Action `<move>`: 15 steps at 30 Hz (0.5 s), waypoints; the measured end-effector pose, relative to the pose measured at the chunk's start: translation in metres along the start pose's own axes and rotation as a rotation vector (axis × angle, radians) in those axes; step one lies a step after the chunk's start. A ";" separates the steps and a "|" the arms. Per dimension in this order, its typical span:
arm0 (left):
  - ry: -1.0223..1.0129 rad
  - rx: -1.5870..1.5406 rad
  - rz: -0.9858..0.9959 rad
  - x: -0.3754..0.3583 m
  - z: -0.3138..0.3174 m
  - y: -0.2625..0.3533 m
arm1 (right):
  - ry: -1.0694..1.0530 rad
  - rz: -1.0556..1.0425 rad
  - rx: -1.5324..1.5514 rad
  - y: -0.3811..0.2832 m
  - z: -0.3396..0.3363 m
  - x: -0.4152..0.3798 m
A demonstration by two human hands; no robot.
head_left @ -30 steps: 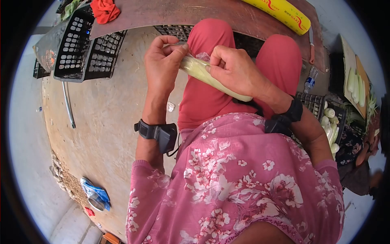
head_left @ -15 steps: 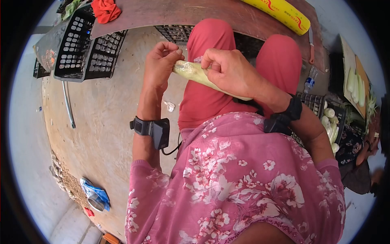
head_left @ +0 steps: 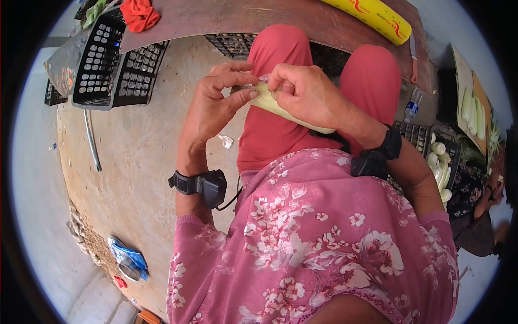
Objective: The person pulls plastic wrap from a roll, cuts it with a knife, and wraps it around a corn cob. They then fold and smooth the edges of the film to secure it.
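Observation:
A pale green long vegetable (head_left: 294, 117) lies slanted across my red-clad knees, with clear film glinting at its upper left end. My left hand (head_left: 218, 97) is at that end, thumb and forefinger closed on the film and the tip there. Over the vegetable's upper side is my right hand (head_left: 310, 94), its thumb and forefinger pinched at the film near the same end. The palm side of my right hand hides part of the vegetable. Both wrists wear black bands.
Black crates (head_left: 97, 65) stand at the upper left by a brown table (head_left: 216, 19). On it are a red cloth (head_left: 139, 14), a yellow film roll (head_left: 377, 19) and a knife (head_left: 414, 65). To the right are a bottle (head_left: 412, 106), pale vegetables (head_left: 440, 162) and part of another person (head_left: 477, 205).
My left hand has shifted slightly, its fingers now reaching further right over the vegetable's end. My right hand has barely moved.

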State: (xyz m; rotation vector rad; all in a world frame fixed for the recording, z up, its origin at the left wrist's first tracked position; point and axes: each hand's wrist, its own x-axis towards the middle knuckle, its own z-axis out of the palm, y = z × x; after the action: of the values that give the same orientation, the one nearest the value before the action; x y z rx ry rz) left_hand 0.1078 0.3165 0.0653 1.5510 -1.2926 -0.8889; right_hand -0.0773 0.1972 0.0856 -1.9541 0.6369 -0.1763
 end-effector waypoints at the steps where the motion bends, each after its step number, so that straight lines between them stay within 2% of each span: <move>1: 0.019 -0.037 0.007 -0.001 0.001 -0.001 | -0.002 -0.001 0.005 0.000 0.000 0.000; 4: 0.072 -0.186 0.013 0.002 0.001 -0.006 | 0.004 -0.008 0.014 0.000 0.001 -0.001; 7: 0.069 -0.329 -0.071 0.003 -0.001 -0.006 | 0.019 -0.017 0.022 0.003 0.002 0.000; 15: 0.152 -0.340 -0.057 0.008 0.002 -0.005 | 0.030 -0.048 0.016 0.008 0.002 0.002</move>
State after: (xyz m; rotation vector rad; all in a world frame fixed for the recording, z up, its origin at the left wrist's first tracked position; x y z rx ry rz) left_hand 0.1096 0.3083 0.0602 1.3625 -0.9383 -0.9523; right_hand -0.0777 0.1951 0.0769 -1.9555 0.6063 -0.2404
